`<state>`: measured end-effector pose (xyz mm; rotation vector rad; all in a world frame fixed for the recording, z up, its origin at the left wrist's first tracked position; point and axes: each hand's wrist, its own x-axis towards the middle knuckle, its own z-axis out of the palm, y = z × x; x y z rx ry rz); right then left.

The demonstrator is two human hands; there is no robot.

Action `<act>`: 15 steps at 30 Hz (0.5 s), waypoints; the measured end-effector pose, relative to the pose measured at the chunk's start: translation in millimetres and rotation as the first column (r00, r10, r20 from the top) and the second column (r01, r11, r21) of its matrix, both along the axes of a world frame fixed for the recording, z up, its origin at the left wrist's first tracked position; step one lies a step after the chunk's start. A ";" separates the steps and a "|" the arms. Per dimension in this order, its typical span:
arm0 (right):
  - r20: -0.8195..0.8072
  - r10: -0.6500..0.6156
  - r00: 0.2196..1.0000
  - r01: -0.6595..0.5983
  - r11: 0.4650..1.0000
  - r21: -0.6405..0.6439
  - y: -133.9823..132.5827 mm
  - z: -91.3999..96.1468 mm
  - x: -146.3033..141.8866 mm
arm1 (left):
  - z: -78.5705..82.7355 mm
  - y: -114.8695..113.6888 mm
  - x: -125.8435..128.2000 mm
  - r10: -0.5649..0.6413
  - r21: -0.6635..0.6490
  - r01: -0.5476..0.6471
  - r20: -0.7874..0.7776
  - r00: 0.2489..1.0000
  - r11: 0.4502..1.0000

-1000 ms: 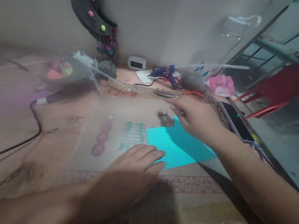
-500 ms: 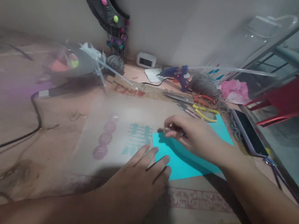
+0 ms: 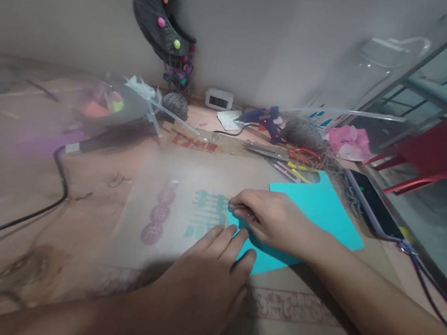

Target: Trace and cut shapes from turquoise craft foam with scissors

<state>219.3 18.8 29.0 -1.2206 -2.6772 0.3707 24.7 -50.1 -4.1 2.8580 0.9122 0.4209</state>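
Note:
A turquoise sheet of paper (image 3: 317,208) lies on a flattened printed cardboard piece (image 3: 128,254). My left hand (image 3: 211,282) rests flat over the sheet's lower left corner, its fingers stretched out. Just above those fingertips, my right hand (image 3: 264,217) is closed at the paper's left edge. Something small and dark shows between its curled fingers, but its kind is hidden. The two hands are close together.
Behind the paper lie scissors (image 3: 267,151), yellow-handled pliers (image 3: 300,172), a blue glue gun (image 3: 259,117) and grey yarn (image 3: 303,131). A phone (image 3: 374,205) lies right. A white digital clock (image 3: 218,99) stands by the wall; a black cable (image 3: 11,223) runs left.
My right hand has come down and slightly left, from above the paper's edge onto it. More of the sheet's right side shows. The view has shifted a little; my left hand stays flat.

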 end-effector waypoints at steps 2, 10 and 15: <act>0.025 -0.011 1.000 0.013 0.997 -0.079 -1.3 6.4 2.5 | 1.7 0.3 -0.6 -0.005 -0.007 0.005 0.009 1.000 1.000; -0.011 -0.023 1.000 0.024 0.997 0.080 0.2 -7.2 -0.6 | 6.2 2.0 -0.7 -0.001 -0.071 0.003 0.024 1.000 0.997; 0.002 -0.040 0.999 0.040 0.993 -0.109 -4.3 3.3 0.1 | 9.1 4.7 -0.5 0.005 -0.100 -0.002 0.024 1.000 0.995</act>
